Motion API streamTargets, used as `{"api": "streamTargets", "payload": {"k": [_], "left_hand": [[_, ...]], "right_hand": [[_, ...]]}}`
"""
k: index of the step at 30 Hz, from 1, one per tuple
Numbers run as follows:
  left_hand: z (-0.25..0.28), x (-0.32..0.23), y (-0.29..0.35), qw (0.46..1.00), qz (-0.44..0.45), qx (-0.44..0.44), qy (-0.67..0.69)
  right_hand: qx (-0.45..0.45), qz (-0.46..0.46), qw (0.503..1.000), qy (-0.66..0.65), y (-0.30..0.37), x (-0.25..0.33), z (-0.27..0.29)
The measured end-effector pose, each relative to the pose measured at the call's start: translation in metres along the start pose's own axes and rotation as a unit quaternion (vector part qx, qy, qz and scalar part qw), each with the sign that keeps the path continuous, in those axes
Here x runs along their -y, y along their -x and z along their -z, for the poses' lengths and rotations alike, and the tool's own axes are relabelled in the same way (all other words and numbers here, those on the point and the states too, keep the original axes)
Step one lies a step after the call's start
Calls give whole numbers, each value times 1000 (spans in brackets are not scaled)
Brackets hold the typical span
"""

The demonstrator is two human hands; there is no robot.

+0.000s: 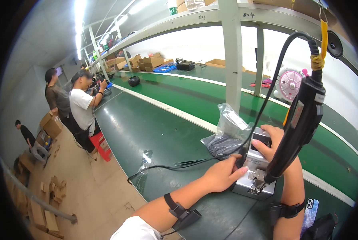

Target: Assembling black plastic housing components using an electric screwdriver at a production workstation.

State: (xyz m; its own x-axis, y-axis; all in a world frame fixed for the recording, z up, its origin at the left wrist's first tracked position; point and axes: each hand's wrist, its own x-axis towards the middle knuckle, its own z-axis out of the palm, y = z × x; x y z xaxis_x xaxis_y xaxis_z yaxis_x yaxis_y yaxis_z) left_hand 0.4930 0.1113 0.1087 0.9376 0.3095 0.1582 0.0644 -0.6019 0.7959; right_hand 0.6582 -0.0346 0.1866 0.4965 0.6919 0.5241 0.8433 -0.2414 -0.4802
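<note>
A silver metal box [249, 188], a small machine or fixture with a bracket on its near end, stands on the green bench in front of me. My left hand [223, 174] is closed against its left side, with the thumb along the edge of its top. The far part of the box is gripped by my right hand [269, 144], thumb over the top beside a dark recess. A black electric screwdriver [297, 124] hangs tip down over the bracket, partly hiding my right hand and wrist. Just beyond my left hand lies a clear plastic bag [227, 132] with dark contents.
A black cable [179, 166] runs across the bench. A phone [310, 212] lies by my right forearm. Farther off are a pink fan [291, 85], a shelf post [231, 60] and cardboard boxes [151, 62]. People [81, 94] stand at the far left near a red stool [101, 146].
</note>
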Motion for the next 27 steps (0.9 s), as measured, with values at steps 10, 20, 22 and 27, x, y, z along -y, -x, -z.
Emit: {"api": "streamTargets", "payload": {"k": [10, 20, 22, 27], "left_hand": [[8, -5, -1, 995, 34, 85, 25], [3, -1, -1, 997, 20, 72, 27], [4, 4, -1, 998, 19, 65, 16], [1, 3, -4, 998, 12, 66, 19]], "right_hand": [[30, -28, 999, 30, -5, 13, 4], [-17, -33, 997, 64, 0, 23, 5], [-52, -15, 996, 74, 2, 24, 0], [-138, -21, 985, 97, 4, 22, -5]]}}
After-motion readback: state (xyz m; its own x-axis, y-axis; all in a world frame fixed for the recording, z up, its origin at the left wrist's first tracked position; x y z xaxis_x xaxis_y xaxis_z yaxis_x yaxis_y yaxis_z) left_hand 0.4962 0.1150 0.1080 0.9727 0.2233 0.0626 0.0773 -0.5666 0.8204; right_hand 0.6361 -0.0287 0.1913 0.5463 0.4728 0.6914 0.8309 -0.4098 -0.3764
